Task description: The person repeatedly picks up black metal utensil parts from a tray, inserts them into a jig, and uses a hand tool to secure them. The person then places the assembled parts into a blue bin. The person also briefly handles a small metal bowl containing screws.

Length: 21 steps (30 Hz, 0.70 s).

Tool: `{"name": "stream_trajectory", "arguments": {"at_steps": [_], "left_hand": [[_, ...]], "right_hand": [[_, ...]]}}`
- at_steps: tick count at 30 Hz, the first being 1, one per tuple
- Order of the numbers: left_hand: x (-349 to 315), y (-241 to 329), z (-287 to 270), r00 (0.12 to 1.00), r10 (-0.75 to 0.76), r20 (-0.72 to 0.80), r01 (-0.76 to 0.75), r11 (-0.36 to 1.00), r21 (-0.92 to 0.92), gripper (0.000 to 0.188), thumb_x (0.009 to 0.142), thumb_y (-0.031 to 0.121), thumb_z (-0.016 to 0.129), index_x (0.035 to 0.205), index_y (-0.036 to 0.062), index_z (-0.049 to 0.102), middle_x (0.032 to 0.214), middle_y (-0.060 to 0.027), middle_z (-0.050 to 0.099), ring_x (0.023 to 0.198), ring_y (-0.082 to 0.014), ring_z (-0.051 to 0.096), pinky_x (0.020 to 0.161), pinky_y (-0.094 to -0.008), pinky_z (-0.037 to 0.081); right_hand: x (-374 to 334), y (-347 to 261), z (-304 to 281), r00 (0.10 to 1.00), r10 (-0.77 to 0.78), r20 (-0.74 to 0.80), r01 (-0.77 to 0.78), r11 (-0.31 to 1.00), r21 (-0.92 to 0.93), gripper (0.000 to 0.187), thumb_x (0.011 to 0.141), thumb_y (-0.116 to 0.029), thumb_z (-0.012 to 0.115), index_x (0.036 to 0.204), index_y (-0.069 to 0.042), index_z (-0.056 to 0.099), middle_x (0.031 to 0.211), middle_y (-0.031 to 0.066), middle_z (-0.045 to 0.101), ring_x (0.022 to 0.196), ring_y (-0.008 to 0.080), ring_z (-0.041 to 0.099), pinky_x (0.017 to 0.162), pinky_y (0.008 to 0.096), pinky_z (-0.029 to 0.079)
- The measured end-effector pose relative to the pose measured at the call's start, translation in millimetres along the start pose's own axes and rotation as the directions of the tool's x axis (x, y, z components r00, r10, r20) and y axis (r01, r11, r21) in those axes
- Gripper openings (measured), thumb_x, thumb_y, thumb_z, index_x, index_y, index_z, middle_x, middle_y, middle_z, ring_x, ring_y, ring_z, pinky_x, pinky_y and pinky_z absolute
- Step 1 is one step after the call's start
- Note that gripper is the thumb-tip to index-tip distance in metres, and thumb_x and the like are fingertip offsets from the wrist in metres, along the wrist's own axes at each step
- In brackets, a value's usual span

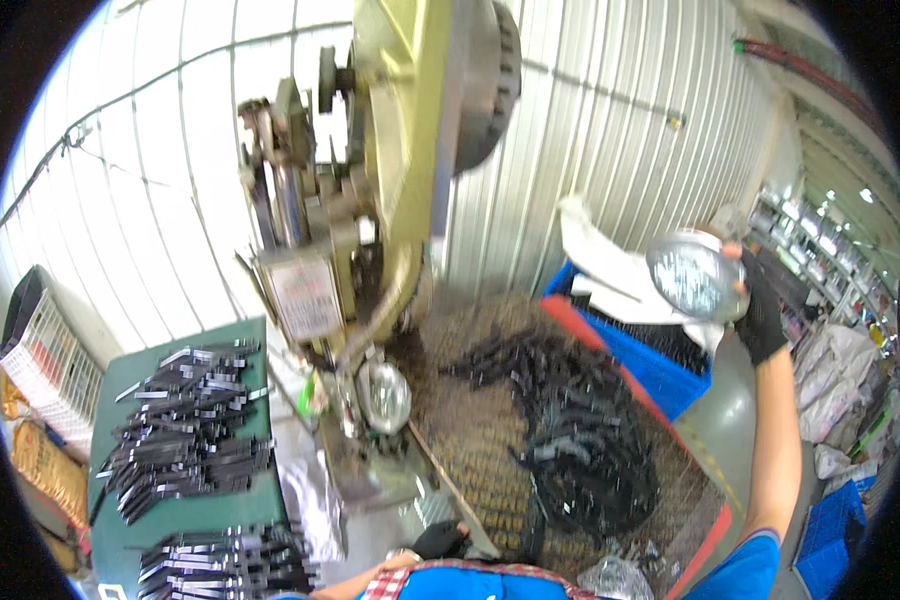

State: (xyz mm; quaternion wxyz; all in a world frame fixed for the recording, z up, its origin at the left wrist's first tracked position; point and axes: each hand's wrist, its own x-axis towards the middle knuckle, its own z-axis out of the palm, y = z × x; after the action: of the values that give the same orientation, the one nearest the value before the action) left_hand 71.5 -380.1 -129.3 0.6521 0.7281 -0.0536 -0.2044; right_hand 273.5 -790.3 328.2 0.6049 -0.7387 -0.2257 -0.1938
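Observation:
My right hand, in a black fingerless glove, is raised with the arm stretched out to the right. Its fingers grip the edge of a round, clear, glassy dish-like thing in front of a blue crate. My left hand, also gloved in black, rests low by the near edge of the work surface, close to my body. Its fingers are small and partly hidden, so their grip does not show. A large heap of black strip-like parts lies between my two hands.
A yellowish-green press machine stands ahead, with another clear round thing at its base. On the left, a green table bears rows of black bent parts. Sacks and a blue bin are at far right.

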Motion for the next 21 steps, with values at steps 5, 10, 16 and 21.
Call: {"name": "stream_trajectory", "arguments": {"at_steps": [5, 10, 16, 21], "left_hand": [[19.4, 32.7, -53.6, 0.999, 0.047, -0.027, -0.047, 0.999, -0.027, 0.043, 0.093, 0.045, 0.046, 0.087, 0.0054, 0.06, 0.074, -0.0032, 0.059, 0.069, -0.0147, 0.054, 0.066, -0.0315, 0.043], [32.7, 61.2, -111.5, 0.992, 0.043, -0.117, -0.064, 0.981, -0.182, 0.041, 0.093, 0.043, 0.046, 0.086, 0.005, 0.06, 0.073, -0.0034, 0.059, 0.069, -0.0146, 0.054, 0.066, -0.0311, 0.043], [21.9, 59.4, -147.8, 0.974, 0.044, -0.221, -0.115, 0.941, -0.318, 0.04, 0.094, 0.041, 0.046, 0.085, 0.0046, 0.059, 0.072, -0.0036, 0.058, 0.068, -0.0146, 0.055, 0.065, -0.0306, 0.044], [13.2, 46.4, -143.6, 0.963, 0.084, -0.255, -0.182, 0.902, -0.391, 0.039, 0.094, 0.039, 0.045, 0.084, 0.0042, 0.058, 0.072, -0.0039, 0.058, 0.068, -0.0146, 0.055, 0.064, -0.0301, 0.044]], "right_hand": [[155.3, -139.8, 37.5, 0.99, -0.106, -0.096, 0.119, 0.982, 0.147, 0.04, 0.08, -0.03, 0.059, 0.115, -0.011, 0.055, 0.102, 0.0123, 0.058, 0.075, 0.0225, 0.061, 0.053, 0.0349, 0.052], [291.4, -252.5, 135.8, 0.897, -0.087, -0.434, 0.122, 0.991, 0.053, 0.032, 0.086, -0.027, 0.052, 0.112, -0.007, 0.049, 0.1, 0.0193, 0.059, 0.078, 0.0319, 0.065, 0.053, 0.0412, 0.058], [371.5, -335.6, 253.8, 0.864, -0.414, -0.288, 0.179, 0.785, -0.593, 0.032, 0.081, -0.021, 0.056, 0.108, -0.003, 0.055, 0.106, 0.0236, 0.058, 0.087, 0.0373, 0.062, 0.071, 0.0448, 0.055], [369.1, -287.3, 296.8, 0.866, -0.489, -0.102, 0.234, 0.578, -0.782, 0.032, 0.083, -0.023, 0.055, 0.109, -0.005, 0.053, 0.102, 0.0211, 0.057, 0.083, 0.0345, 0.06, 0.068, 0.0438, 0.052]]}}
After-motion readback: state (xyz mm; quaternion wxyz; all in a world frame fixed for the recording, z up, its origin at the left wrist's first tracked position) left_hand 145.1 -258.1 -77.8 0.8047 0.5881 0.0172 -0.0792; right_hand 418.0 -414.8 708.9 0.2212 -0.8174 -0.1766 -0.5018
